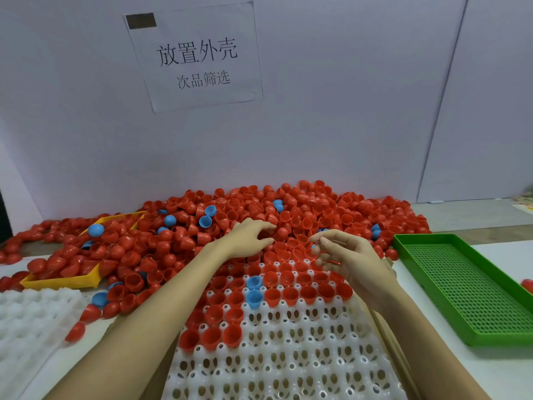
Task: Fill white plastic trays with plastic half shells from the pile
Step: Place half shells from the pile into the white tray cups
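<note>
White tray [288, 356] runs lengthwise away from the person, far rows filled with red half shells [291, 295] seated open-end up, left hand [248, 241] reaching into the pile [259, 209] with fingers loosely spread, right hand [349, 255] curled, grip unclear.

A pale lilac-grey wall panel [331, 116] is seen behind the work surface, joined to a second panel [496, 105] along a slanted seam at right. A white paper sign [199, 57] printed with black characters is fixed to the wall, a dark patch at its upper left corner. A white tabletop [496, 368] is lit evenly.
</note>
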Demonstrator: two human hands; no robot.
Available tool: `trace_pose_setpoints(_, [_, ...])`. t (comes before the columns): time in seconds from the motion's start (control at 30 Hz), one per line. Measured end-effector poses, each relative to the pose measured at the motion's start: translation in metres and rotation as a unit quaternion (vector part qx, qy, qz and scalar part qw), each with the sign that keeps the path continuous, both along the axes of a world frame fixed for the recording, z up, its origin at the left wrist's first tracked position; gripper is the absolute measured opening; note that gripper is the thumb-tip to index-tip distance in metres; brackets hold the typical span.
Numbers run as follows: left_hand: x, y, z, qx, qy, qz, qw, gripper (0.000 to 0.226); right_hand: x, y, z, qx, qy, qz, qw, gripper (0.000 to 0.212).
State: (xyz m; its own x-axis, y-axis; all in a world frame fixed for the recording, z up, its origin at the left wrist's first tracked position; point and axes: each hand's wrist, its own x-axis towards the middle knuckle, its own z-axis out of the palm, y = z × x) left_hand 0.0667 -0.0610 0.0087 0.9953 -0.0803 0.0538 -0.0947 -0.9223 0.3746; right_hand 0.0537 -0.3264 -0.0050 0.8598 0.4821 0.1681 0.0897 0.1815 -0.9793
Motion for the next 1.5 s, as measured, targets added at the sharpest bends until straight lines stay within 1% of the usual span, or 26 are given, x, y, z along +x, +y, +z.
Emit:
trace_pose_setpoints(0.1, [-0.013, 0.003, 0.002, -0.027, -0.012, 0.015, 0.999, 0.051, 0.0, 0.0, 0.0, -0.003, 0.0, 0.002, 1.0, 0.021])
trace_pose_setpoints(0.17, [-0.024, 0.0, 0.005, -0.094, -0.06, 0.023, 0.994, 0.047, 0.0, 0.0, 0.001, -0.005, 0.0, -0.002, 1.0, 0.021])
trace_pose_setpoints(0.27, [-0.05, -0.014, 0.011, -0.22, -0.162, 0.03, 0.962, 0.031, 0.0, 0.0, 0.001, -0.003, -0.003, -0.009, 1.0, 0.021])
trace_pose_setpoints(0.33, [-0.073, -0.027, 0.014, -0.287, -0.197, 0.015, 0.937, 0.022, -0.001, 0.0, 0.001, -0.006, -0.009, -0.008, 1.0, 0.019])
trace_pose_setpoints(0.4, [-0.097, -0.039, 0.015, -0.32, -0.215, -0.013, 0.923, 0.017, -0.003, 0.002, 0.002, -0.019, -0.012, 0.005, 1.0, 0.017])
trace_pose_setpoints(0.47, [-0.117, -0.048, 0.015, -0.325, -0.204, -0.045, 0.922, 0.016, -0.006, 0.003, 0.004, -0.034, -0.01, 0.039, 0.999, 0.022])
trace_pose_setpoints(0.57, [-0.135, -0.051, 0.009, -0.291, -0.163, -0.071, 0.94, 0.019, -0.01, 0.005, 0.004, -0.04, 0.005, 0.125, 0.991, 0.033])
trace_pose_setpoints(0.63, [-0.141, -0.048, 0.004, -0.273, -0.152, -0.073, 0.947, 0.026, -0.011, 0.006, 0.003, -0.029, 0.017, 0.18, 0.983, 0.035])
trace_pose_setpoints(0.7, [-0.144, -0.042, 0.001, -0.266, -0.144, -0.061, 0.951, 0.032, -0.012, 0.007, 0.005, -0.028, 0.009, 0.212, 0.977, 0.036])
trace_pose_setpoints(0.8, [-0.148, -0.034, -0.003, -0.275, -0.132, -0.038, 0.951, 0.037, -0.015, 0.008, 0.006, -0.049, -0.014, 0.218, 0.975, 0.035])
trace_pose_setpoints(0.93, [-0.148, -0.028, -0.004, -0.313, -0.133, -0.016, 0.94, 0.034, -0.017, 0.011, 0.005, -0.063, -0.014, 0.202, 0.977, 0.032])
trace_pose_setpoints(1.03, [-0.146, -0.029, -0.005, -0.338, -0.124, 0.0, 0.933, 0.029, -0.02, 0.012, 0.005, -0.072, -0.018, 0.187, 0.98, 0.031])
trace_pose_setpoints(1.13, [-0.145, -0.031, -0.005, -0.377, -0.122, 0.003, 0.918, 0.017, -0.022, 0.014, 0.006, -0.091, -0.038, 0.182, 0.978, 0.029])
trace_pose_setpoints(1.2, [-0.145, -0.035, -0.005, -0.401, -0.126, 0.003, 0.907, 0.008, -0.023, 0.015, 0.006, -0.1, -0.05, 0.186, 0.976, 0.031])
trace_pose_setpoints(1.23, [-0.146, -0.037, -0.005, -0.407, -0.128, 0.004, 0.904, 0.008, -0.024, 0.015, 0.006, -0.105, -0.056, 0.19, 0.975, 0.033])
trace_pose_setpoints(1.33, [-0.146, -0.035, -0.005, -0.396, -0.134, 0.004, 0.908, 0.012, -0.025, 0.014, 0.008, -0.108, -0.079, 0.232, 0.963, 0.034])
trace_pose_setpoints(1.4, [-0.148, -0.029, -0.001, -0.386, -0.128, -0.015, 0.914, 0.014, -0.024, 0.013, 0.008, -0.099, -0.081, 0.269, 0.954, 0.036])
trace_pose_setpoints(1.47, [-0.151, -0.02, 0.004, -0.351, -0.127, -0.036, 0.927, 0.016, -0.021, 0.011, 0.008, -0.082, -0.069, 0.283, 0.953, 0.039])
trace_pose_setpoints(1.5, [-0.153, -0.014, 0.007, -0.318, -0.13, -0.044, 0.938, 0.017, -0.019, 0.009, 0.008, -0.072, -0.062, 0.277, 0.956, 0.039])
